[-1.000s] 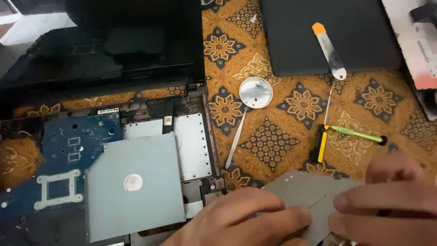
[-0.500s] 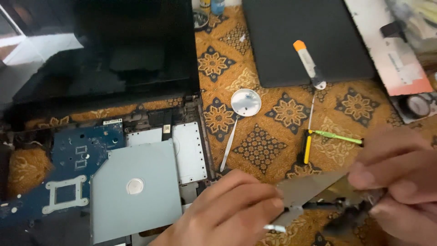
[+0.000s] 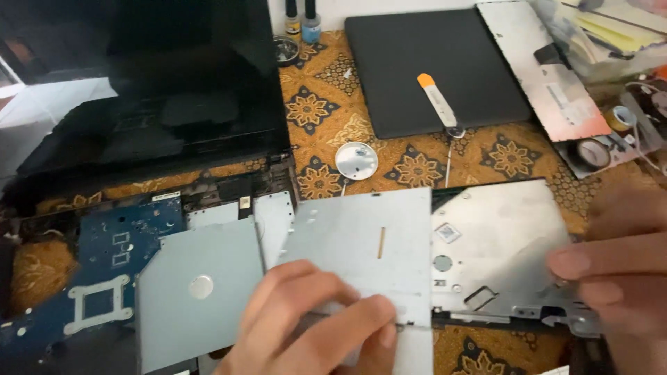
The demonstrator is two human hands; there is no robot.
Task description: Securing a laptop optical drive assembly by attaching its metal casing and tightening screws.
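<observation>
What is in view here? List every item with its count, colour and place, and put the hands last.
metal cover plate: 1, grey, centre, under the left hand
drive casing: 1, silver, right of centre, in the right hand
optical drive: 1, grey, in the opened laptop
circuit board: 1, blue, lower left
laptop screen: 1, black, upper left
flat panel: 1, black, top centre
pry tool: 1, white with orange tip, on the panel
round disc: 1, silver, on the patterned cloth
small bottles: 2, top edge
left hand: 1, bottom centre
right hand: 1, right edge
</observation>
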